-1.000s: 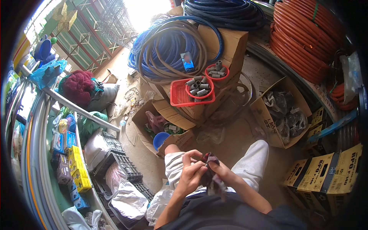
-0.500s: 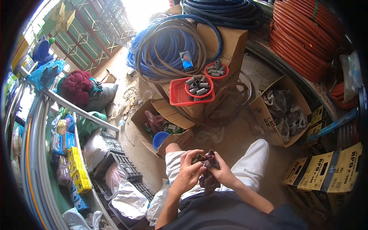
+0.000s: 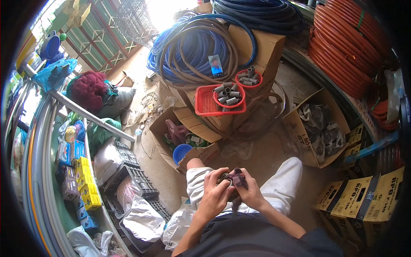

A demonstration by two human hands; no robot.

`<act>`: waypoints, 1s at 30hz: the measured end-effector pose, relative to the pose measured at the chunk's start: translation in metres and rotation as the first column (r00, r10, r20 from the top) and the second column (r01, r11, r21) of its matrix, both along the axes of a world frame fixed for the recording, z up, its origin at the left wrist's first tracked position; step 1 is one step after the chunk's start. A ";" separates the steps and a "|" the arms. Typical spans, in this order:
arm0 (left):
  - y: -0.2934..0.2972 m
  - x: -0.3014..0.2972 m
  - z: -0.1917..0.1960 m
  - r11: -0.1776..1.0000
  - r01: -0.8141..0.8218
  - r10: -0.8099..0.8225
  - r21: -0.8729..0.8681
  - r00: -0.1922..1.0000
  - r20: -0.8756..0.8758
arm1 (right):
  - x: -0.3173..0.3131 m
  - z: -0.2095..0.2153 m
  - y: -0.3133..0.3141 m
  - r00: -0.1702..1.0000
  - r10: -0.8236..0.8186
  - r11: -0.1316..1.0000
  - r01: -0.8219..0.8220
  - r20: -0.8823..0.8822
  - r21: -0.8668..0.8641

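Observation:
I sit with my knees in light grey trousers (image 3: 284, 184). Both hands meet above my lap. My left hand (image 3: 215, 193) grips a small grey pipe fitting (image 3: 223, 180), of which only a bit shows between the fingers. My right hand (image 3: 247, 192) presses a dark maroon cloth (image 3: 236, 179) against that fitting; a strip of the cloth hangs down below the hands. The two hands touch each other around the piece.
Ahead stand a red basket (image 3: 208, 103) and two red round trays of grey fittings (image 3: 231, 95), on cardboard boxes. Blue and brown hose coils (image 3: 192, 47) lie behind, orange coils (image 3: 346, 47) at right. An open box of black bagged parts (image 3: 319, 128) sits right; crates (image 3: 128, 171) and shelves left.
My hands stay joined over my lap, shifting slightly while the cloth moves around the fitting. Nothing around me has moved.

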State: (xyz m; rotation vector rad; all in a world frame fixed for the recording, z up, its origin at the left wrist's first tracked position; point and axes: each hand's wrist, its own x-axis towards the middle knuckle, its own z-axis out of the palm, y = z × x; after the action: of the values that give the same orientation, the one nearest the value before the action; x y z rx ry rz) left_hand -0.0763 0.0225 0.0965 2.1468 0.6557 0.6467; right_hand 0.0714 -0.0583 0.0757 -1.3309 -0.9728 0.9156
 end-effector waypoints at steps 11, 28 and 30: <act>0.001 -0.007 -0.010 0.975 0.204 -0.193 -0.084 0.974 0.120 | 0.021 -0.028 -0.003 0.565 0.134 0.870 -0.460 -0.814 -0.176; 0.004 0.001 0.000 0.995 -0.030 0.041 0.093 0.992 -0.120 | -0.002 -0.031 0.008 0.824 0.013 0.975 -0.135 -0.567 -0.174; 0.005 -0.003 -0.006 0.997 0.077 -0.077 -0.026 0.997 0.019 | 0.000 -0.026 0.015 0.840 -0.001 0.960 -0.151 -0.542 -0.237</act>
State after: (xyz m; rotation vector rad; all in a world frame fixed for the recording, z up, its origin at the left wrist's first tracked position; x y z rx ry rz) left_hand -0.0798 0.0274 0.0909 2.1277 0.5658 0.6120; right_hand 0.0716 -0.0431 0.0499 -1.1589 -0.4693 1.4324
